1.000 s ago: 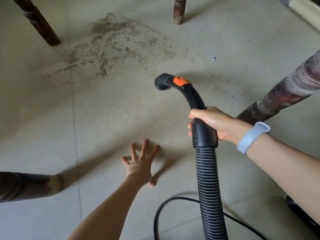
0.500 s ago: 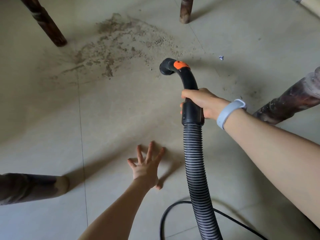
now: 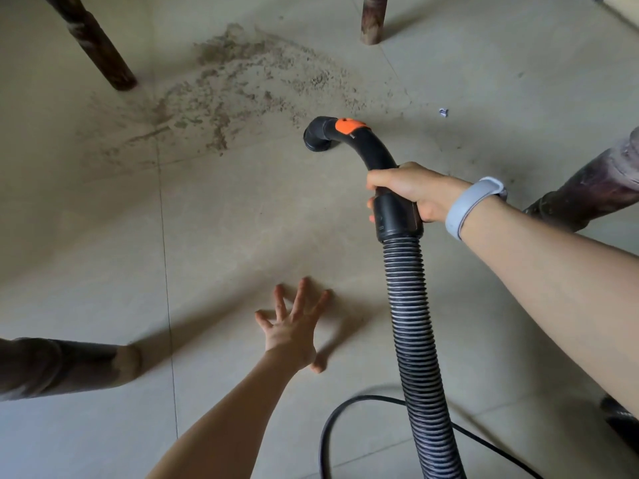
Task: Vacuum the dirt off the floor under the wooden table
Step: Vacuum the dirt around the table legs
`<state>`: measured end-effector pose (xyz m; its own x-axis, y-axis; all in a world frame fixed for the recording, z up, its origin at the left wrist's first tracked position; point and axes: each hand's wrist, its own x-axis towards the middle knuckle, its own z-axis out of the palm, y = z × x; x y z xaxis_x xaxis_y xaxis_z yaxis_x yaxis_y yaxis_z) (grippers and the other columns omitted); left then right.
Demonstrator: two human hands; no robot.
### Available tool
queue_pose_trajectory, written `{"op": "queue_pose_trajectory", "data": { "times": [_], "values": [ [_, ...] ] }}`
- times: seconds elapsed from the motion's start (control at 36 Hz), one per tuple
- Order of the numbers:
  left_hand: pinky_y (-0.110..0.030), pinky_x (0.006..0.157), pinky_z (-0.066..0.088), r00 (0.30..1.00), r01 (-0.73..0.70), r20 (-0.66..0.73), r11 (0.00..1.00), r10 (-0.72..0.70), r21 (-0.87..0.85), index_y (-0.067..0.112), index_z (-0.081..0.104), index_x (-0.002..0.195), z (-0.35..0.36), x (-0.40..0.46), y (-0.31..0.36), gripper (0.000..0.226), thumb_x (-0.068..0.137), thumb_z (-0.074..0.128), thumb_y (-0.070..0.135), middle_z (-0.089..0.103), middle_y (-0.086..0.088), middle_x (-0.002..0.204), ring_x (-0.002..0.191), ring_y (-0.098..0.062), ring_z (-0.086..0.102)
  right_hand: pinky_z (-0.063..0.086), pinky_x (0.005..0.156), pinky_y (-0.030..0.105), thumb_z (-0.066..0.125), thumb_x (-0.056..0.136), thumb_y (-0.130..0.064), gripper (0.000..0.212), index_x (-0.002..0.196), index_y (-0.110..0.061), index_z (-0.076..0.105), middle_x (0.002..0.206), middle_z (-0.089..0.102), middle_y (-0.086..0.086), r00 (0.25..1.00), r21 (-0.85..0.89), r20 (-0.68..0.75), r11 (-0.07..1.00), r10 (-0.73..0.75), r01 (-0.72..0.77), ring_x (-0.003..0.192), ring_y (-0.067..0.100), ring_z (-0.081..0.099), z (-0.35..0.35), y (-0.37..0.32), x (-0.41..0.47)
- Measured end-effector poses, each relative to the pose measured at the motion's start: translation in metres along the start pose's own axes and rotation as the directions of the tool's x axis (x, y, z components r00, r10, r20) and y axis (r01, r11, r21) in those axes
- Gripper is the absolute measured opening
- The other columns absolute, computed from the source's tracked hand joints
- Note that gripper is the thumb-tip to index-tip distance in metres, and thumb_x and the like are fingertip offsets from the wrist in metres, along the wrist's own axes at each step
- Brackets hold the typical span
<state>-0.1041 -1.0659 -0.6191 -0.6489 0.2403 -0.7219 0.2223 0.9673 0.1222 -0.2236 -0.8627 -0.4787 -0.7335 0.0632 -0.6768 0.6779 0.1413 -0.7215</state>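
The right hand [image 3: 411, 191] reaches in from the right, fingers wrapped round the black curved handle [image 3: 377, 153] of the vacuum hose just above its collar; a pale wristband [image 3: 473, 205] circles the wrist. The left hand [image 3: 294, 326] is planted on the tiled floor [image 3: 242, 229] near the viewer, fingers spread and straight, holding nothing. No legible writing shows on the handle, which carries an orange slider [image 3: 347, 125]. The nozzle mouth [image 3: 316, 134] faces the floor, just right of the dirt [image 3: 235, 88], a brown, crumbly scatter lying between the two far table legs [image 3: 93, 43]. The ribbed hose [image 3: 415, 323] trails toward the viewer beside a black cable [image 3: 332, 423].
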Motion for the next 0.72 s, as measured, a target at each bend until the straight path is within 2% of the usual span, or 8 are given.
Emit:
{"op": "queue_pose_trajectory", "data": {
  "times": [0.14, 0.36, 0.56, 0.64, 0.72],
  "values": [
    [-0.075, 0.103, 0.005, 1.0, 0.0, -0.002, 1.0, 0.0, 0.008, 0.05, -0.019, 0.142, 0.0, 0.0, -0.001, 0.128, 0.065, 0.082, 0.043, -0.038, 0.008, 0.15, 0.136, -0.04, -0.034, 0.055, 0.053, 0.029, 0.057, 0.084, -0.009, 0.011, 0.091, -0.006, 0.049, 0.057, 0.062, 0.007, 1.0, 0.019, -0.02, 1.0, 0.022, -0.021, 0.049, 0.023, 0.061, -0.009, 0.01, -0.012],
    [-0.074, 0.104, 0.01, 1.0, 0.015, -0.007, 1.0, -0.015, 0.016, 0.049, -0.019, 0.143, -0.002, -0.001, 0.003, 0.128, 0.065, 0.083, 0.041, -0.038, 0.007, 0.15, 0.137, -0.041, -0.032, 0.053, 0.05, 0.028, 0.055, 0.086, -0.007, 0.008, 0.087, -0.006, 0.047, 0.063, 0.059, 0.011, 0.997, -0.02, 0.068, 1.0, 0.02, -0.019, 0.05, 0.024, 0.058, 0.013, 0.025, -0.024],
    [-0.071, 0.105, 0.014, 1.0, 0.0, -0.003, 0.999, 0.0, 0.034, 0.048, -0.019, 0.143, -0.002, -0.002, 0.001, 0.127, 0.066, 0.081, 0.044, -0.039, 0.006, 0.15, 0.136, -0.041, -0.032, 0.055, 0.062, 0.032, 0.057, 0.084, -0.009, 0.009, 0.086, -0.01, 0.048, 0.076, 0.06, 0.009, 0.999, -0.027, -0.002, 0.998, -0.053, 0.053, 0.058, 0.019, 0.061, 0.034, 0.016, -0.002],
    [-0.071, 0.105, 0.015, 1.0, -0.007, 0.001, 0.999, 0.007, 0.038, 0.049, -0.019, 0.143, -0.003, -0.001, 0.0, 0.127, 0.066, 0.081, 0.045, -0.04, 0.006, 0.149, 0.136, -0.041, -0.033, 0.055, 0.077, 0.04, 0.06, 0.08, -0.013, 0.011, 0.08, -0.011, 0.049, 0.083, 0.06, 0.01, 0.99, -0.13, -0.052, 0.984, -0.132, 0.124, 0.074, 0.026, 0.062, 0.045, 0.008, 0.008],
    [-0.072, 0.105, 0.013, 1.0, -0.008, 0.013, 1.0, 0.008, 0.024, 0.05, -0.02, 0.143, -0.002, 0.0, 0.0, 0.128, 0.065, 0.082, 0.044, -0.041, 0.007, 0.148, 0.135, -0.041, -0.035, 0.053, 0.076, 0.036, 0.062, 0.079, -0.017, 0.016, 0.075, -0.014, 0.047, 0.079, 0.058, 0.007, 0.979, -0.298, -0.07, 0.941, -0.192, 0.163, 0.081, 0.028, 0.062, 0.051, 0.005, 0.012]
  ]
}}
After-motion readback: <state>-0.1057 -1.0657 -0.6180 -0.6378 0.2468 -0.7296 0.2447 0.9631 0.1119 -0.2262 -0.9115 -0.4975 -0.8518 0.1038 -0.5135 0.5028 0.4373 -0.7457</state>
